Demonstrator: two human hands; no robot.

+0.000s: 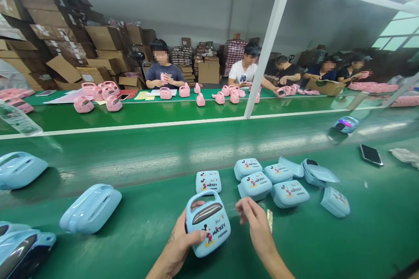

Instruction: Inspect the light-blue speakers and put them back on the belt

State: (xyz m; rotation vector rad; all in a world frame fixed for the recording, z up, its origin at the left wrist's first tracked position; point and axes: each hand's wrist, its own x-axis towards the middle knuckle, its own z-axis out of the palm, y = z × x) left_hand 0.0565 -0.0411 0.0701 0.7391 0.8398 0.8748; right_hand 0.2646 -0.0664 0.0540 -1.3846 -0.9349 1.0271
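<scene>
My left hand [183,237] grips a light-blue plastic case with a carry handle [214,231], thumb across its front. The case carries a dark glossy oval panel and a printed cartoon mouse with lettering, and it tilts a little above the green work surface. Just right of it, my right hand [253,218] has its fingers curled in, apart from the case; whatever they may hold is hidden. Beside that wrist is a small yellowish strip [269,220]. Behind the held case lie printed blue panels [208,182], and a group of similar blue panels [290,194] sits to the right.
Blue cases [91,208] lie at the left, along with a clear bottle [21,117]. At the right are a phone [371,155] and a lit blue case [347,124]. A white post [270,43] rises mid-view. Several co-workers handle pink cases [165,93] across the bench.
</scene>
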